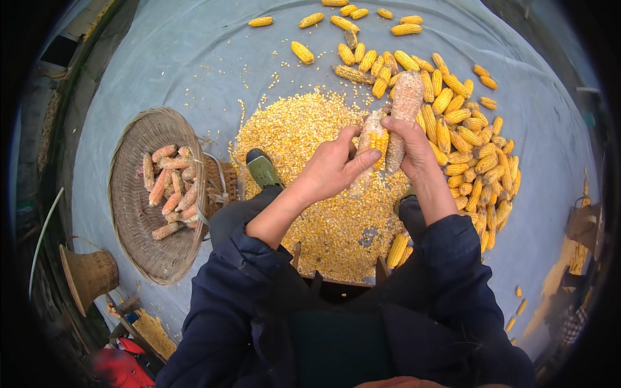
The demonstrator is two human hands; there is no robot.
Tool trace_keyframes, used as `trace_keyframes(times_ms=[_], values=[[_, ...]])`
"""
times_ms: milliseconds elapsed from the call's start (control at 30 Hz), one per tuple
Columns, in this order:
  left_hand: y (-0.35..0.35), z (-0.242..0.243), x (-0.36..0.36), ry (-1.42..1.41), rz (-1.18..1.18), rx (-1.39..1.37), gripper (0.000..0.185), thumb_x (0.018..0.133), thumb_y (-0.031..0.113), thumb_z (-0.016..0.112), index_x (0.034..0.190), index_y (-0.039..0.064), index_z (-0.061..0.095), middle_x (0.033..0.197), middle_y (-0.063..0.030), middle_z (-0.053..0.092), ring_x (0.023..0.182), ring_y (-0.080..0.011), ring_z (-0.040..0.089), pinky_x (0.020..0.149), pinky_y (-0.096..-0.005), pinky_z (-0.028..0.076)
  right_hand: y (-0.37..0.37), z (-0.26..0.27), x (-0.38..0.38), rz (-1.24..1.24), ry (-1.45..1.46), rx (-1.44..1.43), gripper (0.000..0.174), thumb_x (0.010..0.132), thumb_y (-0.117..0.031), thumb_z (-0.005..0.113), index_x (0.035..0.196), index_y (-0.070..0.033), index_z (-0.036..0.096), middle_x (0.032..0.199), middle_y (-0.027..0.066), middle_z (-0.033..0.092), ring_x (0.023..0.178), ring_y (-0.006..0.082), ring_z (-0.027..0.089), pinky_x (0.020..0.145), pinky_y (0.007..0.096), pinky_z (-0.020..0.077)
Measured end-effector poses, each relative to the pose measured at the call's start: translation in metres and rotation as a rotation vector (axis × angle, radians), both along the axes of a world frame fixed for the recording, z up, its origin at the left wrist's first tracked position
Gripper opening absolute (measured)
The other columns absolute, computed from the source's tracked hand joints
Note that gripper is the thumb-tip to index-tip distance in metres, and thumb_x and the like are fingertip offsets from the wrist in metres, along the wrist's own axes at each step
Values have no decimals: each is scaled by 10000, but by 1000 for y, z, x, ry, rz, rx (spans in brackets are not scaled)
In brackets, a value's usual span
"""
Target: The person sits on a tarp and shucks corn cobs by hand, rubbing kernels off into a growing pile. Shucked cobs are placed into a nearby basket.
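My left hand grips a partly shelled corn cob, on which a patch of yellow kernels remains. Close beside it, my right hand holds a bare corncob, upper end pointing away from me; its thumb touches the top part of the partly shelled cob. Both hands are above a wide heap of loose corn kernels on a blue-grey sheet. Whole yellow ears of corn are piled to the right of the heap. Some fingers are hidden behind the cobs.
A wicker basket with bare cobs lies tipped at the left, near a green shoe. Behind it is a smaller wicker basket. A person in red is at the lower left. Scattered ears lie at the far side.
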State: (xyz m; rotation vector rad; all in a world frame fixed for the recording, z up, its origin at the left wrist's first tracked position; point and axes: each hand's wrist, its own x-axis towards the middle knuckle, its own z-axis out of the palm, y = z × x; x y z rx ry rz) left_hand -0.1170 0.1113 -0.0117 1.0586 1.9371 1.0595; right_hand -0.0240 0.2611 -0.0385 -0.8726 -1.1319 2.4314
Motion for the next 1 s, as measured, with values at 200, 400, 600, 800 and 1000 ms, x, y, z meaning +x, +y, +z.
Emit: trace_keyframes(times_ms=[200,400,600,800,1000], values=[[0,-19,2,264,194,147,289,930,276,491,978,-1,556,668,-158,603,621,-270,620,550,-368,438,-14,-7,-2,-48,31,25,268,748,-98,677,971,-11,558,853,49,603,764,139,589,700,290,484],[2,-13,-2,121,143,48,348,912,354,506,959,10,499,614,-153,566,573,-304,589,518,-357,420,-16,0,-4,-69,2,167,231,755,-76,667,952,-13,564,848,43,604,757,130,587,689,275,481],[3,-20,1,202,141,114,301,920,331,492,904,31,469,575,-163,510,527,-304,551,487,-383,382,-22,-3,-5,-68,36,94,204,758,-66,666,932,-14,573,840,37,604,749,115,580,672,264,471],[3,-26,-7,47,228,153,339,913,354,478,891,18,439,652,-221,548,654,-424,553,562,-463,420,-22,-5,-9,-101,10,186,200,755,-79,671,918,-21,572,820,25,596,739,102,566,663,254,459],[4,-11,-10,8,101,-175,332,915,338,480,886,8,459,717,-202,557,681,-373,567,614,-420,431,-25,-3,-12,-85,-105,407,200,750,-93,675,908,-31,569,805,15,587,708,99,555,651,258,459]])
